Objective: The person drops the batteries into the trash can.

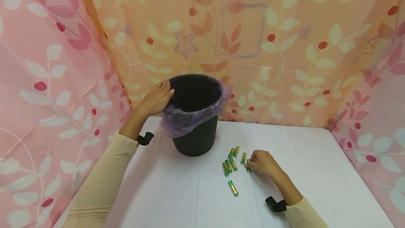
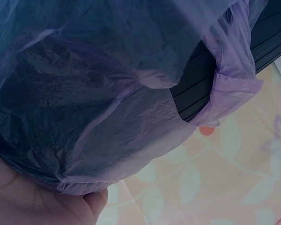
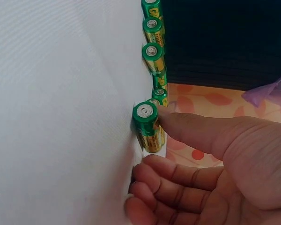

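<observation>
My left hand (image 1: 156, 99) holds the left side of the rim of a black ribbed trash bin (image 1: 196, 138). A thin purple bin liner (image 1: 186, 120) is folded over that rim; in the left wrist view the liner (image 2: 126, 136) fills much of the picture above the hand (image 2: 42, 204). At the right, my right hand (image 1: 264, 163) pinches a green and gold battery (image 1: 248, 166) on the table. Its thumb lies along the side of this battery (image 3: 147, 124) in the right wrist view, fingers curled below. Several like batteries (image 1: 228, 166) lie left of the hand.
One battery (image 1: 233, 188) lies apart, nearer the front. A white cloth covers the table (image 1: 177, 192). Flowered curtains (image 1: 246, 45) hang behind and on both sides. Each wrist carries a black curved mount (image 1: 276, 204).
</observation>
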`<state>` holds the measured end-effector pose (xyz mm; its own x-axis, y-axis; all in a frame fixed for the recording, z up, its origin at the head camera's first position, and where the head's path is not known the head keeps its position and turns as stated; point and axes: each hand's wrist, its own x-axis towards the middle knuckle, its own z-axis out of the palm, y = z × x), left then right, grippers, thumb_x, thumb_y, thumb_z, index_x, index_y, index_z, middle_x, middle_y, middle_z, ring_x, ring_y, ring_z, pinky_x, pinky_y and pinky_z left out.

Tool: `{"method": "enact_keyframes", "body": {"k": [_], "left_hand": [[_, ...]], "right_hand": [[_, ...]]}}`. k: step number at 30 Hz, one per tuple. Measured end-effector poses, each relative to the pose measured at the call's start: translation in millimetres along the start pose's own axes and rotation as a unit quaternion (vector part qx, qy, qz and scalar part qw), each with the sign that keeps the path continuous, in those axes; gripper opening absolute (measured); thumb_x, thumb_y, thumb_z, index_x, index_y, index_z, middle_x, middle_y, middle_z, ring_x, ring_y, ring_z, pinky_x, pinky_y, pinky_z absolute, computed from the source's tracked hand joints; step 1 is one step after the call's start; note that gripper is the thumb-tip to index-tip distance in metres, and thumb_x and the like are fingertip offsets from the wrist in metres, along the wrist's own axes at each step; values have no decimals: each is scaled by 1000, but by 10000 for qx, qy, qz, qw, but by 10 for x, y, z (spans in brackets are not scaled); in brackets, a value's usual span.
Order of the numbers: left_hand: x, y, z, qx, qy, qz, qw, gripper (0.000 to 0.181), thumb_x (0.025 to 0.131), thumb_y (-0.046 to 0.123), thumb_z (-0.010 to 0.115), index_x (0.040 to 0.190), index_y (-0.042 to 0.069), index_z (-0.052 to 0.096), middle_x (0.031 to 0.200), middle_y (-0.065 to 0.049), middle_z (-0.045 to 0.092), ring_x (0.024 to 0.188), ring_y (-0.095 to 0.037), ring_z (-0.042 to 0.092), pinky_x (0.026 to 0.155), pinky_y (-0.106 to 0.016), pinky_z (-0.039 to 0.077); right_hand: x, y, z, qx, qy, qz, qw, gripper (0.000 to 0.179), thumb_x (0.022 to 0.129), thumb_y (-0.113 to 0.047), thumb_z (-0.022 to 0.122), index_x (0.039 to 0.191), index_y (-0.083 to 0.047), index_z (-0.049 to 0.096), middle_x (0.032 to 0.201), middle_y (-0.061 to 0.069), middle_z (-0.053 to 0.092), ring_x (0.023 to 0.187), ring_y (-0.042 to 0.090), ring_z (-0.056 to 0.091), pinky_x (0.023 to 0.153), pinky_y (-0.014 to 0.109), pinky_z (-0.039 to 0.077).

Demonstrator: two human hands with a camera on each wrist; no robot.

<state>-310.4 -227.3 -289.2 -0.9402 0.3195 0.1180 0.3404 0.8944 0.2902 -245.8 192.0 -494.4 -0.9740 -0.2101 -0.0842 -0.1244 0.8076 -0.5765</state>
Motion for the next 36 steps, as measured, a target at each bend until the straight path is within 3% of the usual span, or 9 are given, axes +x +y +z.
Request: {"method": "enact_keyframes", "body": {"k": [8,16,24,36], "left_hand": [[-5,4,-2,-27,15,-13,10000,65,112,35,20,156,-12,13,166,-26,8,155,-37,0,125,-48,3],[3,1,0,-48,48,27,10000,65,112,35,20,157,-12,13,166,-26,8,155,-37,0,125,-48,2],[-3,1,-4,-50,1,12,10000,65,112,35,20,156,-12,12,166,-27,8,155,-38,0,125,-49,4],[0,-9,-1,-106,28,4,9999,67,112,38,18,157,-12,11,166,-27,7,155,-37,-1,125,-49,3]], "right_hand": [[-46,-44,-50,-162,-94,170,9997,28,81,-22,86,69,-8,65,70,2,57,65,18,51,55,31,42],[-51,-41,-65,-200,-154,173,9995,21,83,-10,81,70,-8,65,67,2,58,64,18,52,55,30,42],[-54,-19,-87,-243,-93,103,9996,18,80,-9,79,69,-9,64,65,1,58,60,18,52,52,30,42],[-14,41,-190,213,-78,198,9995,16,81,-6,78,73,-7,64,62,2,59,56,16,54,50,29,45]]}}
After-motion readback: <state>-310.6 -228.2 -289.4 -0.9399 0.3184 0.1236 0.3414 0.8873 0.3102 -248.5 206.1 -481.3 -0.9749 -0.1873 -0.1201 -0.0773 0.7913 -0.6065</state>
